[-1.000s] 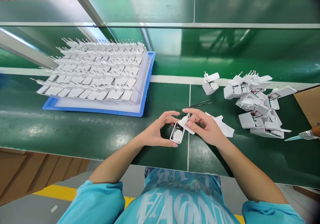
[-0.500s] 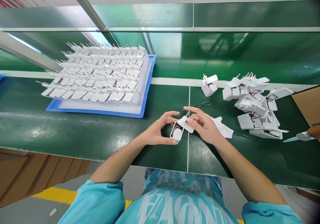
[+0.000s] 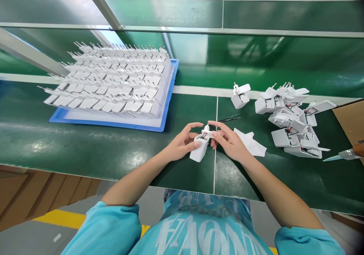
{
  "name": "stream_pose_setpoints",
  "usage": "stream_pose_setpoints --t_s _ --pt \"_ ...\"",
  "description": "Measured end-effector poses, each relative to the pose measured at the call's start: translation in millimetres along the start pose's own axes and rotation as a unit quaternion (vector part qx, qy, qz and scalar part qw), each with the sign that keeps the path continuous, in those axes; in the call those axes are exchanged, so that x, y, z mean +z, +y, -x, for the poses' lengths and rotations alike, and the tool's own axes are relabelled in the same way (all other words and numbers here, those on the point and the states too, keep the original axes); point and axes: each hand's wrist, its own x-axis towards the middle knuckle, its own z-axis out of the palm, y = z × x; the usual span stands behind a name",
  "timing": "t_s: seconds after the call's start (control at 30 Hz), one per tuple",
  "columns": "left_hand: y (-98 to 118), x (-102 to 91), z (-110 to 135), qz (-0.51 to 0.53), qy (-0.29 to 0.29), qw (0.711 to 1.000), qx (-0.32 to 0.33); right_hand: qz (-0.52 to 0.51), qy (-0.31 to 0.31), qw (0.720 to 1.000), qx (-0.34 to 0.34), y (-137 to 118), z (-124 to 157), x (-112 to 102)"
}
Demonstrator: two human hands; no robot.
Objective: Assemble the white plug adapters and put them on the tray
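Between my hands, above the green bench, is a white power adapter with its housing (image 3: pixel 198 150) tilted and its pronged plug cover (image 3: pixel 207 132) lifted off the top. Thin wires show in the gap between the two parts. My left hand (image 3: pixel 184 143) grips the housing, thumb on its near side. Pinched in my right hand (image 3: pixel 228 140) is the plug cover, with the index finger at its prongs. A white cloth-like piece (image 3: pixel 251 143) lies beside my right wrist. Thin black tweezers (image 3: pixel 229 118) rest just beyond the right hand.
A blue tray (image 3: pixel 113 126) at the left bears rows of white adapters (image 3: pixel 113 84). One open adapter (image 3: pixel 240 96) stands at the back, and a cluster of open adapters (image 3: pixel 295 120) sits on the right. A brush (image 3: pixel 345 154) lies by a cardboard box (image 3: pixel 351 122).
The adapter housing has turned from showing its open inside to showing its outer wall. The plug cover has swung up over the opening, held in my right hand.
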Motion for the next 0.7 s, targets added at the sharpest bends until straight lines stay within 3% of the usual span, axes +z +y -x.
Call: stream_pose_setpoints --t_s 0.2,0.47,0.7 --pt "4.1 1.4 -0.8 -0.067 0.009 0.997 0.023 0.035 0.025 0.998 -0.048 2.5 0.3 -0.5" --pt "5.9 1.2 -1.1 -0.214 0.025 0.976 0.034 0.112 0.034 0.991 -0.067 1.5 1.4 -1.6" --pt "1.3 0.1 -1.0 -0.272 0.034 0.961 0.039 0.186 0.065 0.977 -0.084 0.3 1.6 -1.0"
